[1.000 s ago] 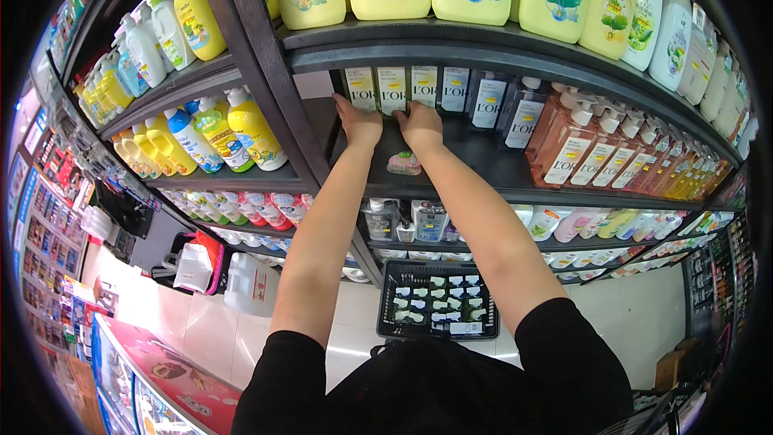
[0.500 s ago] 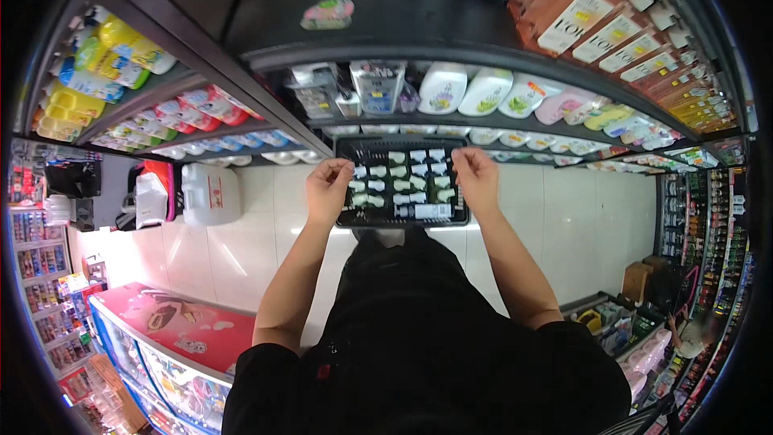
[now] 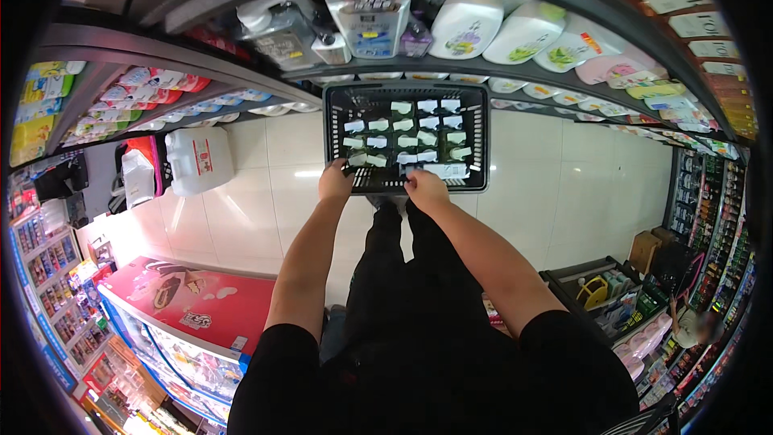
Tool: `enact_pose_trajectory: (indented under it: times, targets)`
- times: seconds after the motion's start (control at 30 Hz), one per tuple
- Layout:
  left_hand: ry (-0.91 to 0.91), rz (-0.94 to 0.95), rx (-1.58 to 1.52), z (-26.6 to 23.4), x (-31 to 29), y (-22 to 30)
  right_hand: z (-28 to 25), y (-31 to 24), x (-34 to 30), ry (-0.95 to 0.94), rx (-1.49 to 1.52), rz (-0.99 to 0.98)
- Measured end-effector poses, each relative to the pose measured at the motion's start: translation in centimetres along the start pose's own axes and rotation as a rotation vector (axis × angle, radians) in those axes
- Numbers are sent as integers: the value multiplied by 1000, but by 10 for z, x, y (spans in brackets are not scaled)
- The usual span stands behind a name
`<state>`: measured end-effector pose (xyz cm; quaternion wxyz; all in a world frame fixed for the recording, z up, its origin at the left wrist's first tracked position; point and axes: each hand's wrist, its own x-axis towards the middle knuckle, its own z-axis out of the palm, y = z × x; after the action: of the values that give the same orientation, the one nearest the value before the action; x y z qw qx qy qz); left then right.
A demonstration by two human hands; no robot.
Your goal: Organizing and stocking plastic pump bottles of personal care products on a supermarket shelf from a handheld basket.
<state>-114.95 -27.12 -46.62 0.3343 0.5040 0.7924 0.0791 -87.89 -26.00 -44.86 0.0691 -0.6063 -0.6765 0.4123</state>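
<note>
A black slotted plastic basket (image 3: 478,181) is in front of me, close to the shelves. Rows of small dark-green bottles with pale, trigger-like tops (image 3: 403,124) stand in it. Along its near side lies a white-labelled item (image 3: 448,170), its kind unclear. At the basket's near left corner, my left hand (image 3: 336,183) is closed around the rim. My right hand (image 3: 427,188) is closed on the near rim, right of the middle, its fingertips reaching over the edge beside the white label.
Shelves ahead hold white bottles (image 3: 467,22) and pump bottles (image 3: 282,36). A white jerrycan (image 3: 198,161) stands on the tiled floor (image 3: 580,201) at left. Behind me on the left is a red-topped freezer (image 3: 193,298). A dark bin (image 3: 600,294) and a person (image 3: 699,329) are at right.
My right hand has gone from the basket's right side to its near rim. My left hand has slid to the near left corner. The basket and shelves look larger, the view having shifted forward.
</note>
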Motion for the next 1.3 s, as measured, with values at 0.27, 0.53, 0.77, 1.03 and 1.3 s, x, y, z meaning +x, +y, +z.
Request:
enact_pose_trajectory:
  times: [0.27,0.53,0.77,1.03,1.3]
  targets:
    - [-141,193,360,34,37,2,66,-26,55,-28,-247,-85]
    - [-117,284,540,48,42,2,97,-14,70,-39,-467,-80]
    - [-106,343,470,57,51,-5,95,-7,83,-39,-472,-25]
    - [-53,552,97,-13,0,17,15,-20,31,-55,-144,-143]
    - [-118,351,-985,-137,-55,105,-130,-110,-22,82,629,-286]
